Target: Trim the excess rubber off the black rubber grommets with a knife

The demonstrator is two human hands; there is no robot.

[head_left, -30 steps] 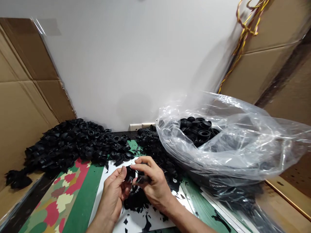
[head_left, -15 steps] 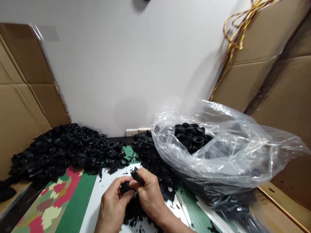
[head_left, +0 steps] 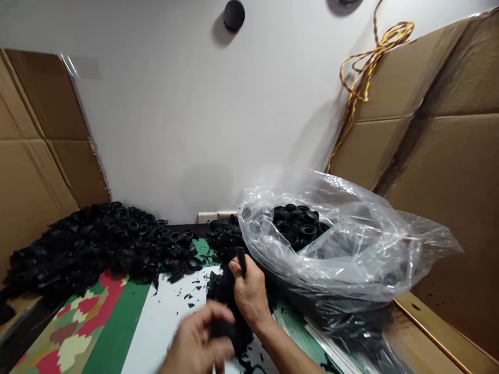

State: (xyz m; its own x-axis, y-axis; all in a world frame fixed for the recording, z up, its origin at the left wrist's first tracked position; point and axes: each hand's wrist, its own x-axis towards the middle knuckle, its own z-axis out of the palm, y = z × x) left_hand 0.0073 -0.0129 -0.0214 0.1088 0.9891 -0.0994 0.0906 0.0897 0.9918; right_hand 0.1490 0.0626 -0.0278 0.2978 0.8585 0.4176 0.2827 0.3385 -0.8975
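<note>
My right hand [head_left: 251,293] is wrapped round a short black stick-like tool [head_left: 241,261], whose tip points up and away; no blade or other working end can be made out. Nearer the camera, my left hand [head_left: 200,337] is smeared by motion, thumb and forefinger curved apart. Dark material shows between them, but I cannot tell whether it is a held rubber part or scraps behind. Black scraps [head_left: 220,288] lie beneath both hands on a white sheet [head_left: 156,322].
A large heap of black ribbed rubber parts [head_left: 109,244] lies at left. To the right stands a clear plastic bag [head_left: 358,259] holding black round caps [head_left: 298,223]. Cardboard panels [head_left: 448,171] flank the bench, and a yellow twisted cord [head_left: 353,98] hangs at the right.
Both hands were together on a black rubber part; now they are apart. The left has moved toward the camera, the right slightly up and right with the tool. The view has tilted up.
</note>
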